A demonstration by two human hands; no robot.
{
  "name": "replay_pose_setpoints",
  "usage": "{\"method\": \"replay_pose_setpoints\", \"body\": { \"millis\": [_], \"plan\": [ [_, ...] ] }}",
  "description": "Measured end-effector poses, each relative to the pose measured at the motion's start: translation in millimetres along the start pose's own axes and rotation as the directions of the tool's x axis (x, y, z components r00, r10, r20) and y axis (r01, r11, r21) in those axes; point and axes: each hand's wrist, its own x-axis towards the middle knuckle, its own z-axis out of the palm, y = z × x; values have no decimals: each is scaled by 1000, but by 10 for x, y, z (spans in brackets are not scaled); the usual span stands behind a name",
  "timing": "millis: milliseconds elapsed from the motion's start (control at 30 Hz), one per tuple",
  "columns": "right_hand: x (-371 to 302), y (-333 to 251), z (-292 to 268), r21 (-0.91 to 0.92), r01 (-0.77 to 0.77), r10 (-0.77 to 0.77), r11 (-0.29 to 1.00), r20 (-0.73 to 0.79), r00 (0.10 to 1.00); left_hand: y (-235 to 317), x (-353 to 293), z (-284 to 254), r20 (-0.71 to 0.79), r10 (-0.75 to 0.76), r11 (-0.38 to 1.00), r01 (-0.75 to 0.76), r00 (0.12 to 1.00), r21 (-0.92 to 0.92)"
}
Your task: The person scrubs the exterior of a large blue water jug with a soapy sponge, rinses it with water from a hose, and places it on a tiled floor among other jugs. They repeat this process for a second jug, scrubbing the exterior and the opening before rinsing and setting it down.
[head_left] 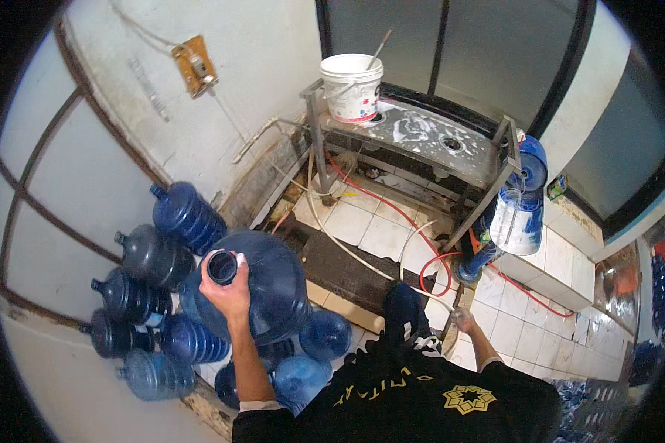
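Observation:
My left hand [227, 289] is wrapped round the neck of a big blue water jug [273, 284], whose dark round mouth [222, 267] faces up at me. The jug is lifted close, in front of several other jugs. Low on the right, my right hand [463, 320] is closed at the end of a pale hose [355, 255], beside my dark-clad leg [404, 306]. Its fingers are small and slightly blurred. The hose runs from there across the floor toward the wall pipe.
Several blue jugs [192, 218] lie stacked at left against the wall. A metal stand [421, 140] with foamy patches carries a white bucket [351, 92] holding a stick. A red hose [391, 207] winds over the tiles. At right, a blue-stained white container [517, 221] stands on a tiled ledge [558, 258].

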Motion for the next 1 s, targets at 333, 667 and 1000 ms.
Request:
{"method": "replay_pose_setpoints", "body": {
  "millis": [333,667,1000],
  "plan": [
    [2650,-2654,-1485,496,-6,-18,868,45,999,515,709,2729,216,210,938,-135,954,-319],
    [4977,-2800,-3136,540,236,-82,808,-293,953,830,1744,6277,268,244,879,-96,932,-467],
    [6088,-2178,-3784,505,10,147,863,-270,951,706,1987,8268,445,223,902,-10,867,-433]
  ]
}}
